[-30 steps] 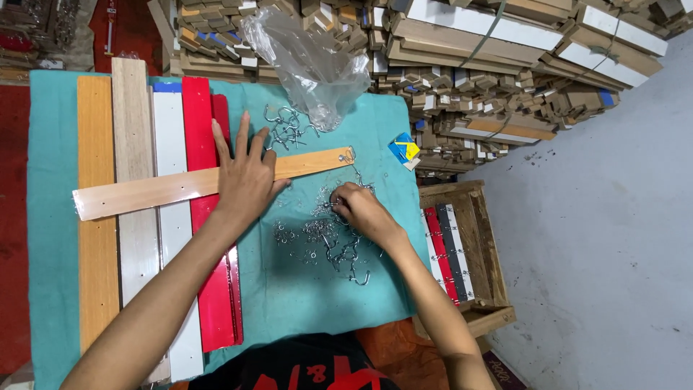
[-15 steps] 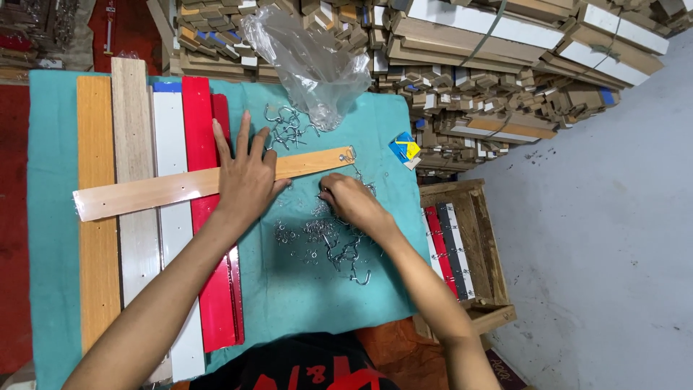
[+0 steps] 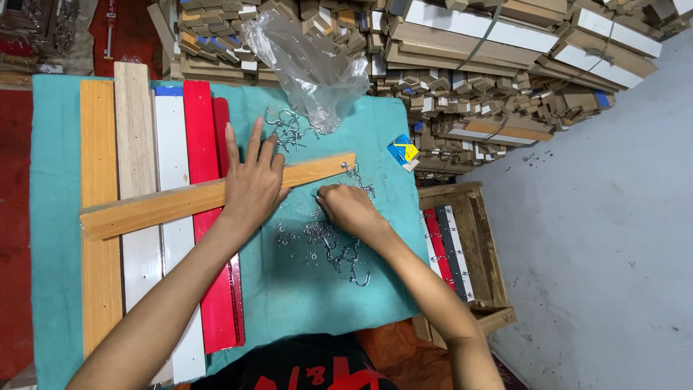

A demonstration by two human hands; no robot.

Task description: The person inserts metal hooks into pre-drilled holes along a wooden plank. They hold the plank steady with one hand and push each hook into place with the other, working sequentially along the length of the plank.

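My left hand (image 3: 253, 180) lies flat, fingers spread, on a long light-wood strip (image 3: 159, 208) that crosses several coloured boards. My right hand (image 3: 348, 209) rests with curled fingers just below the strip's right end, fingertips at a scatter of small metal hooks and screws (image 3: 328, 245) on the teal cloth (image 3: 303, 303). Whether a hook is pinched between the fingers is hidden. More hooks (image 3: 287, 130) lie above the strip, by a clear plastic bag (image 3: 310, 68).
Orange, pale wood, white and red boards (image 3: 155, 144) lie side by side on the cloth's left part. A small blue-and-yellow packet (image 3: 404, 152) sits at the right edge. A wooden crate (image 3: 462, 245) with strips stands at right; stacked wood pieces fill the back.
My right hand has slid left and upward across the hook pile toward the strip's right end. My left hand has stayed pressed on the strip.
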